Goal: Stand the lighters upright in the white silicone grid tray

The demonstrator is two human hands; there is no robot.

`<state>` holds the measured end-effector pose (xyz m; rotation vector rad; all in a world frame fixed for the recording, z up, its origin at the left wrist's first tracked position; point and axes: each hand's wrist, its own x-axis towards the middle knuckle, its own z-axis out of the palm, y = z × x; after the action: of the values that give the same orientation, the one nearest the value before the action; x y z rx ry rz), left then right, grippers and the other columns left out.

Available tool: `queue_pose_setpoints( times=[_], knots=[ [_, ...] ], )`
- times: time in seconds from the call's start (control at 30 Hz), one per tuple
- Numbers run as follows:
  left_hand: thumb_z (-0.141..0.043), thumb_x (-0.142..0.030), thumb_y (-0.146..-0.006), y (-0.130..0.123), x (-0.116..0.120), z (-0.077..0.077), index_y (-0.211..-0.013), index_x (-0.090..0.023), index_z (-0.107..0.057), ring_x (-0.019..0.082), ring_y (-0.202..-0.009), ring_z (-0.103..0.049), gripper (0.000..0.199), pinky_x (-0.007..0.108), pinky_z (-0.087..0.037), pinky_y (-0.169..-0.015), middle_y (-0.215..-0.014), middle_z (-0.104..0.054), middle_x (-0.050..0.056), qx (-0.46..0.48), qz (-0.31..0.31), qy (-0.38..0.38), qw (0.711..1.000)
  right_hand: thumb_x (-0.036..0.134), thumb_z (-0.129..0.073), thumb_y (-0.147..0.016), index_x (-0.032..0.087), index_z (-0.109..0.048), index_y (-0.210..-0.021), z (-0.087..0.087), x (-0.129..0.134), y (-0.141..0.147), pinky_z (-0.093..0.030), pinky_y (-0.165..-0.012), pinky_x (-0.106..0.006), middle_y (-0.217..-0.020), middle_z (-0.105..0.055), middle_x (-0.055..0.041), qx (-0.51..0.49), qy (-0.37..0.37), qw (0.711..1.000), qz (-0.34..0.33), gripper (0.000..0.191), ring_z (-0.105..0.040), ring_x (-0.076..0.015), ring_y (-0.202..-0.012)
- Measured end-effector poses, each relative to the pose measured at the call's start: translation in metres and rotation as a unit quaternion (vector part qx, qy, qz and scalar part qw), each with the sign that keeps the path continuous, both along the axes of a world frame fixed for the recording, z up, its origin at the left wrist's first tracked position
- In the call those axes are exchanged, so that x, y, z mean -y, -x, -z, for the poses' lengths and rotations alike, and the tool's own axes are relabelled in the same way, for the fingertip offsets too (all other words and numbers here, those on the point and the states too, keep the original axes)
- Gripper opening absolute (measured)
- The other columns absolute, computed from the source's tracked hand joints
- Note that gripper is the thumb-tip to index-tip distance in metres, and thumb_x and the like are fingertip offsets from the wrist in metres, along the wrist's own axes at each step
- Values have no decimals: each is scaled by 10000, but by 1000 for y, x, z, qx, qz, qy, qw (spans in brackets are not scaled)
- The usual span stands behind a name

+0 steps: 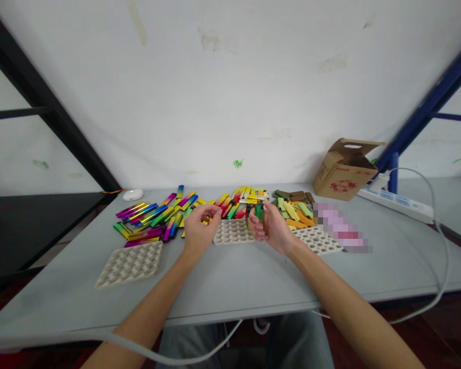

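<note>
My right hand [273, 228] is closed around a small green piece with a dark end [258, 212], which looks like a lighter. It hovers at the right end of a pale tray with round cups [233, 233]. My left hand [202, 227] is at the left end of that tray, its thumb and fingertips pressed together; whether anything is between them is too small to see. Shiny two-coloured lighter-like pieces [153, 215] lie in a loose heap behind and left of my left hand. Matte green, yellow and orange pieces [297, 211] are piled beyond my right hand.
One more cupped tray [132, 262] lies at the left, and a tray with round holes [318, 241] at the right. An opened cardboard box [341, 171] and a white power strip [397, 201] stand at the back right. A white cable [447, 261] hangs over the table's right side.
</note>
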<state>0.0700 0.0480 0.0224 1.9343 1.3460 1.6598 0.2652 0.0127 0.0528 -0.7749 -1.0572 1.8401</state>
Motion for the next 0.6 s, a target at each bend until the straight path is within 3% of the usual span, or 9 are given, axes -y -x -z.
queue_pose_setpoints(
  times=[0.17,0.3,0.47,0.6],
  knots=[
    [-614,-229,-782,5,1,-1,-774,-172,-660,114,-594,-583,73,228,-460,-561,-697,-659,-5,-19,-4,-14,1000,543,-406,-792,202,-471,-811,-5,2,-12,-220,-422,-206,-606,-364,38,-30,-41,999,13,348,-308,-106,-483],
    [-592,-183,-785,13,2,3,-771,-174,-655,128,-630,-589,65,245,-457,-594,-705,-653,-1,-100,33,-31,994,483,-500,-821,213,-487,-863,-2,1,-28,-343,-478,-234,-692,-478,11,-5,-116,991,67,274,-432,-125,-548],
    [-580,-151,-793,20,4,10,-783,-181,-649,145,-677,-599,76,270,-471,-670,-718,-647,3,-179,77,-28,981,511,-520,-866,203,-585,-944,10,0,-36,-471,-645,-300,-827,-603,-46,55,-184,976,98,325,-569,-180,-752],
    [-584,-140,-800,18,8,15,-822,-186,-648,161,-749,-612,82,286,-485,-727,-782,-658,18,-213,95,-23,972,489,-568,-870,214,-632,-973,14,0,-36,-485,-814,-338,-889,-670,-54,119,-240,958,100,301,-617,-186,-855]
  ],
)
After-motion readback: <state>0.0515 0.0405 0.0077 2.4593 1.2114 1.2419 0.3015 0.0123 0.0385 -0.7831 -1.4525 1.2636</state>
